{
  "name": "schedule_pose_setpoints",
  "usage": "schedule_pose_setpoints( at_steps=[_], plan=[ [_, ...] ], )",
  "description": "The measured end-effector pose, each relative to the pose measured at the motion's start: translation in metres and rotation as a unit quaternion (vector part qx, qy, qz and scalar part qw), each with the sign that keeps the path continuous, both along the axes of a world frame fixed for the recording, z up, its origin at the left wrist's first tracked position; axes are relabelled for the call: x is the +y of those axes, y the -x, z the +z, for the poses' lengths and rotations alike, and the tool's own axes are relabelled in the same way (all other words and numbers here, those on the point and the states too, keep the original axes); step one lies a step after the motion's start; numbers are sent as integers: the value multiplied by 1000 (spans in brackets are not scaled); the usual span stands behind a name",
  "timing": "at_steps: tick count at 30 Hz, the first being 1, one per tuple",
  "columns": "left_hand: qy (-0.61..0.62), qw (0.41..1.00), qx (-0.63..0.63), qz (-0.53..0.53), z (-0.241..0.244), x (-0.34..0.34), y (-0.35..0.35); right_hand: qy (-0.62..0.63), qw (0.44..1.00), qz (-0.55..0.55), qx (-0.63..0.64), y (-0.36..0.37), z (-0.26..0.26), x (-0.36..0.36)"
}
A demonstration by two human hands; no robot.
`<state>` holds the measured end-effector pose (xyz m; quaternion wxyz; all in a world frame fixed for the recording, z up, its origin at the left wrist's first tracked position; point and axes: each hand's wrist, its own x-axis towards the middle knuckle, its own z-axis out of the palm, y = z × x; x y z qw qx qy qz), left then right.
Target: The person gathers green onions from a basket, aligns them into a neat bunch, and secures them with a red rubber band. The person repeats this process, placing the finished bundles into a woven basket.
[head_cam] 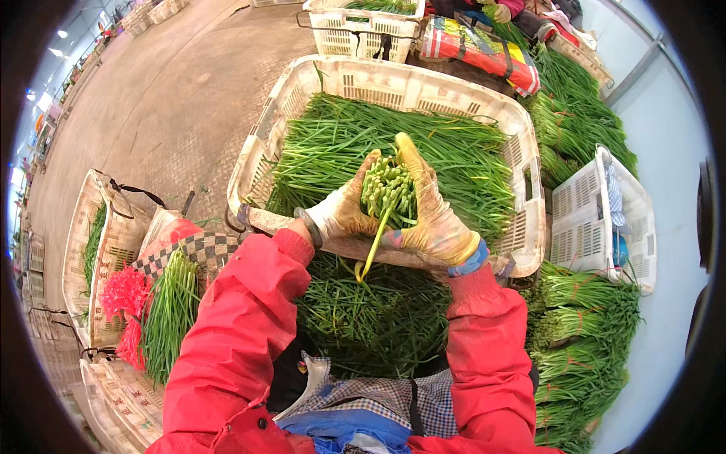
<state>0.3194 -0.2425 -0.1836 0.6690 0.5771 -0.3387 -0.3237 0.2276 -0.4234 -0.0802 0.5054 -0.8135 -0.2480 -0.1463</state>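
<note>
My left hand and my right hand, both in stained white and yellow gloves, hold a bunch of green leafy stalks between them. The cut stem ends face up towards me, and one yellowish stalk hangs down out of the bunch. Below the hands lies a thick layer of long green stalks in a large white plastic crate. Its near rim passes under my wrists. A ring is around my left wrist.
Loose greens lie below the crate's near side. Tied bundles are stacked at the right beside a white basket. At the left are pink ties, a leafy bunch and crates. Another person's gloved hand holds greens at the top.
</note>
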Motion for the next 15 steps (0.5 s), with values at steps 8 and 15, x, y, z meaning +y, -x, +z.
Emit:
schedule_pose_setpoints(
  at_steps=[8, 15],
  plan=[
    [104, 939, 326, 39, 17, -34, 44, 124, 987, -95, 32, 11, 3, -3],
    [-89, 943, -279, 160, 37, -21, 63, -62, 992, -105, 20, 22, -15, -4]
  ],
)
